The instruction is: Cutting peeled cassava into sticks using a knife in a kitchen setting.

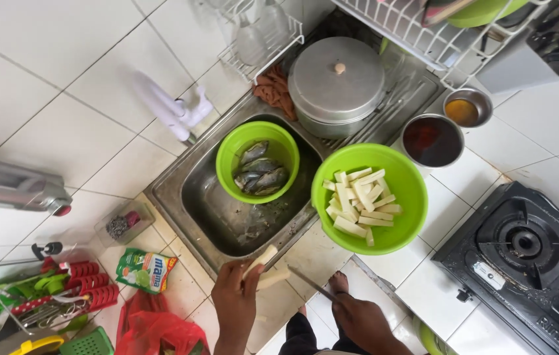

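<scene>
- Large bowl [405,197]: bright lime green; cut sticks [360,204] inside, pale cream.
- Small bowl [257,162] in sink: same lime green; fish [259,173] inside, silver-grey with dark backs.
- Sink [200,197]: dull steel grey, dark specks on bottom.
- Pot lid [337,79]: matte silver, cream knob.
- Two metal cups: steel; one [432,140] with dark red-brown contents, other [467,107] with amber-yellow.
- Stove [529,263]: black.
- Countertop and wall tiles [82,59]: white, grey grout grid.
- Tap [171,108]: white.
- Pouch [146,269]: green and white, red mark.
- Bag [154,329]: red.
- Piece [261,260] held in left hand [236,296]: pale cream.
</scene>
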